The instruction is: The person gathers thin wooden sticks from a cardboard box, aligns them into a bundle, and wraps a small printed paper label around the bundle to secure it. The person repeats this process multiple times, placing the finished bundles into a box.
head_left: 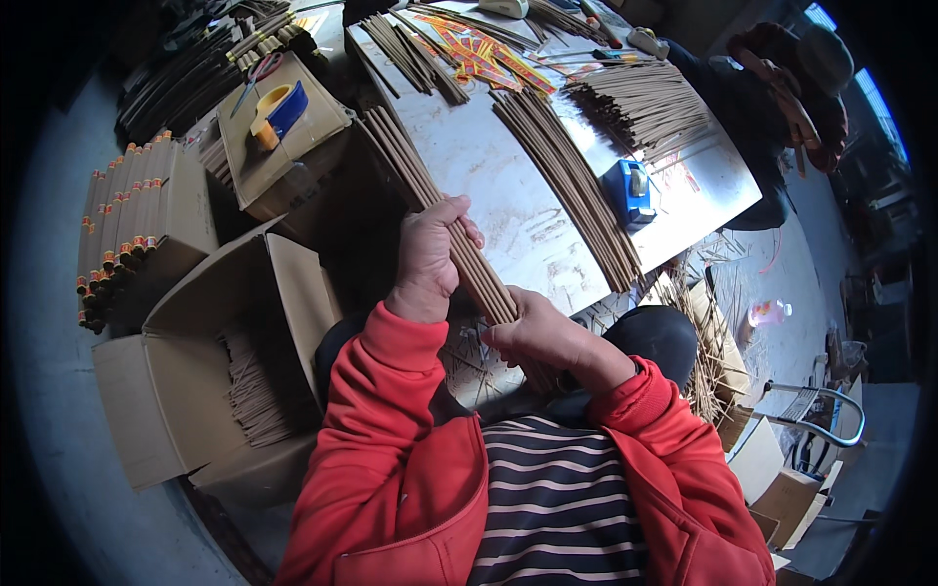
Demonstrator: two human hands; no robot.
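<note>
A bundle of straight brown sticks point(476, 272) slants along the left edge of a pale table point(459, 132).

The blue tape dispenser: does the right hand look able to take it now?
Probably not: the right hand holds the stick bundle, and a row of sticks lies between it and the blue tape dispenser.

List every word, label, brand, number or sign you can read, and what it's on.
No text reads clearly enough to quote.
Red-and-yellow strips on the table: printing too small.
Banded bundles at left: band markings too small.
Pink bottle at right: any label too blurred.
Sticks in left hand and right hand: no lettering visible.
</note>
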